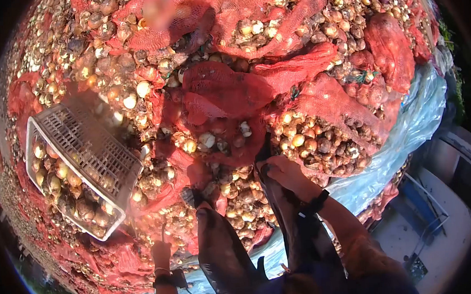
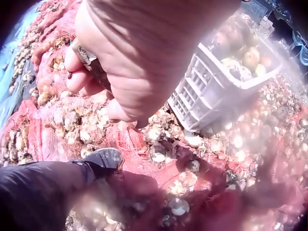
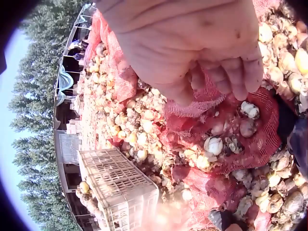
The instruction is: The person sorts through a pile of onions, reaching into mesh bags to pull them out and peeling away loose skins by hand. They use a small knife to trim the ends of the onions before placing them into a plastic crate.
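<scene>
In the head view my left hand [image 1: 161,254] is low, left of my legs, with a thin brown thing [image 1: 163,232] sticking up from it. The left wrist view shows its fingers curled round a grey-brown piece [image 2: 91,60]; its kind I cannot tell. My right hand [image 1: 284,172] is beside my right leg, close to a red mesh bag [image 1: 241,146]. Its fingers [image 3: 233,77] hang loosely over the mesh in the right wrist view. A few onions [image 3: 213,146] show through or on that bag. Loose onions [image 1: 299,137] lie around it.
A white plastic crate [image 1: 89,134] filled with onions stands to the left. More red mesh bags [image 1: 391,51] lie among onions across the heap. Blue plastic sheeting [image 1: 407,126] runs along the right edge. My shoe [image 2: 107,159] is on the mesh and onions.
</scene>
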Demonstrator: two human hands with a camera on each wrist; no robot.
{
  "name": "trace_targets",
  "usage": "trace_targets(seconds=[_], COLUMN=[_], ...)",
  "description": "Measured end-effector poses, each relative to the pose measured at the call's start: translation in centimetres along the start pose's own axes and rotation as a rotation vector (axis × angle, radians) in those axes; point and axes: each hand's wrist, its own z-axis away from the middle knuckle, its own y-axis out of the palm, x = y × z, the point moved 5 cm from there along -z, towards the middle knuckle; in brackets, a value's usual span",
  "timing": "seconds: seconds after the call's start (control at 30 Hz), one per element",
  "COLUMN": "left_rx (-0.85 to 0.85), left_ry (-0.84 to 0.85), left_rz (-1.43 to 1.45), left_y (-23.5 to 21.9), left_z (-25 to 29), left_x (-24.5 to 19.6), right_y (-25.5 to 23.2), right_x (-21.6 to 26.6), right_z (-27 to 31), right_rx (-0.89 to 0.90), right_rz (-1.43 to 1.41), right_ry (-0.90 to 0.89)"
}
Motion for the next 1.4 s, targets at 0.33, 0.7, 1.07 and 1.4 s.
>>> trace_targets(seconds=[0.33, 0.7, 1.07, 1.4], left_rx=[-0.041, 0.087, 0.045, 0.104], left_ry=[-0.121, -0.564, -0.07, 0.115], left_rz=[0.155, 0.449, 0.385, 0.529], left_y=[-6.7, -7.1, -8.7, -15.2], left_z=[9.9, 15.6, 2.3, 1.2], left_x=[-9.0, -15.8, -28.3, -42.8], right_y=[-10.2, -15.2, -12.9, -15.4], right_x=[-16.3, -16.6, -12.5, -5.1], right_z=[10.7, 14.7, 11.3, 9.2], right_rx=[-0.211, -0.222, -0.183, -0.199], right_rz=[-0.35, -0.379, -0.159, -0.115], right_ry=[0.392, 0.512, 0.349, 0.289])
